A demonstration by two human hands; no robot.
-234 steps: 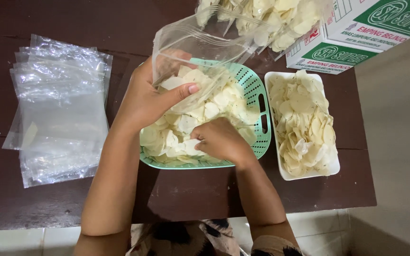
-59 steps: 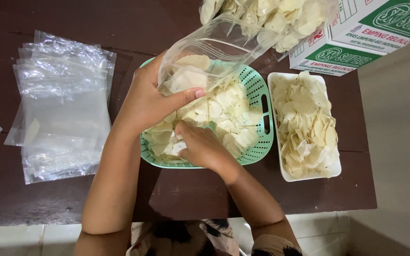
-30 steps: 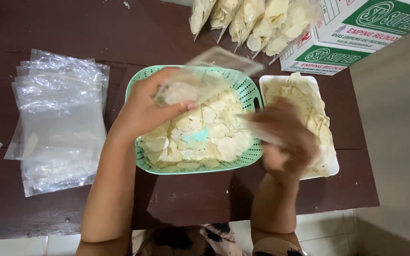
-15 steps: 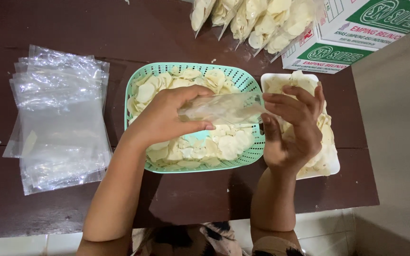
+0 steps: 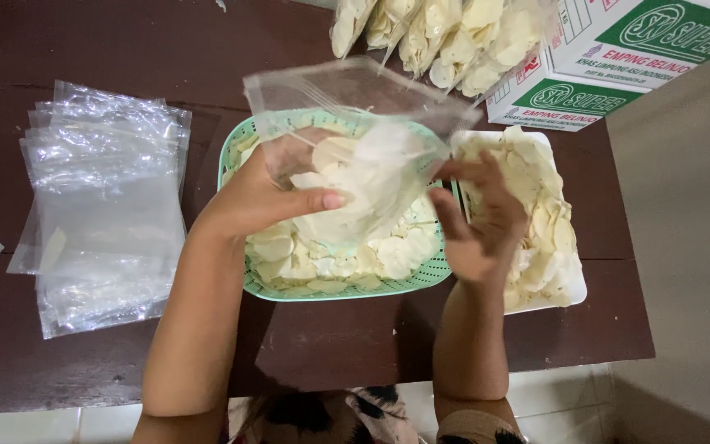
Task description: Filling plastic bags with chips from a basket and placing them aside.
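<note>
Left hand (image 5: 260,197) clamped on the near side of a clear plastic bag (image 5: 355,140), thumb pressed across its front; right hand (image 5: 478,222) closed on the bag's right edge, fingers pinching the film; bag held upright over the green basket (image 5: 236,156), partly filled with pale thin chips (image 5: 347,177); basket sits mid-counter, a white tray (image 5: 573,288) of chips just beside it toward the right edge; stack of empty bags (image 5: 104,197) near the left edge; filled bags (image 5: 437,33) and cartons (image 5: 618,49) at the far right corner; the film is probably light, limp and slippery, the chips brittle; best gripped at the rim or side seams, not squeezed around the contents.
</note>
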